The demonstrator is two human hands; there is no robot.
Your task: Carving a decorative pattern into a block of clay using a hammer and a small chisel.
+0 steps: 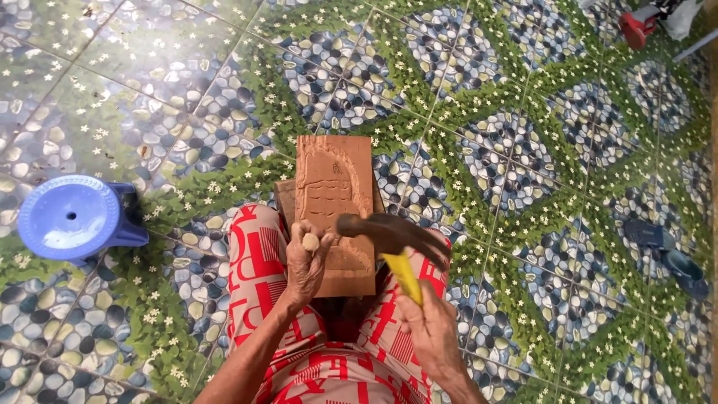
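hammer hanging over a fist-held chisel on a lap-borne carving

the left hand (305, 263) is closing fully around a chisel (310, 242), all fingers wrapped tight, only the pale round butt of the handle showing above the fist; the blade is hidden under the hand. the right hand (432, 329) is gripping the yellow handle of a hammer (389, 232) in a closed fist, the dark head blurring just right of the chisel butt. the wooden carving panel (333, 194) is resting on a darker board (284, 196) across the knees, over red and white patterned trousers (258, 258), with relief lines already cut in its upper half.

risks, as i am judging them: the hammer head is sitting so near the left knuckles that an off-centre blow is likely hitting fingers. the panel is lying unclamped on the lap, so a hard strike could be shifting it and sending the edge skidding toward a thigh. a blue plastic stool (75, 217) is standing well apart on the tiled floor (523, 150).
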